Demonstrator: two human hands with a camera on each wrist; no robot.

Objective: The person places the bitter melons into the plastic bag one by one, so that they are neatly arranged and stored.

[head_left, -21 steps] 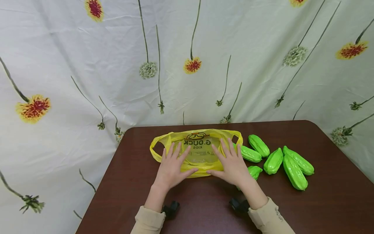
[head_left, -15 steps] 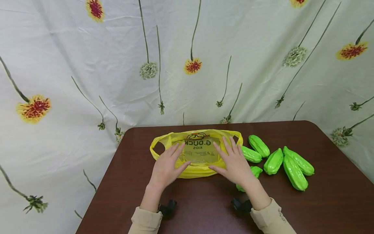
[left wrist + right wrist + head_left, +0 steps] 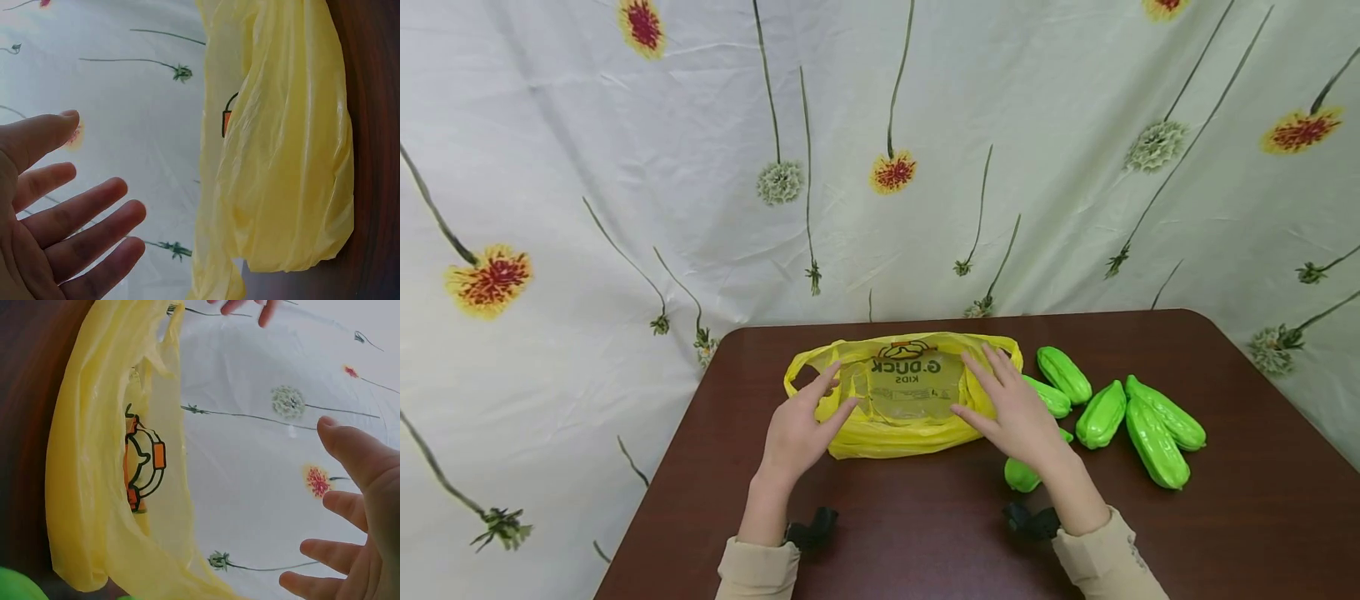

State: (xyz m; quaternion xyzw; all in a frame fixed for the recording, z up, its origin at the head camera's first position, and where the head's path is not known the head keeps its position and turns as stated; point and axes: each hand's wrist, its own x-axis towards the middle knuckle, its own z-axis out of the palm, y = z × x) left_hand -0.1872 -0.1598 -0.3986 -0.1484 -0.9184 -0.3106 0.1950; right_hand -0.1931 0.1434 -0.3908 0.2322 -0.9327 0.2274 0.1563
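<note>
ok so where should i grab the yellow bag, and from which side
Probably by the handle at the left end of the yellow bag, with the left hand coming from the left. That loop spreads open, with table showing through its gap, so fingers could likely hook in. The bag's sides look thin and creased, so they'd probably crumple.

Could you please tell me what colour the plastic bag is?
The plastic bag is yellow, with dark printing; the head view shows it best.
</note>
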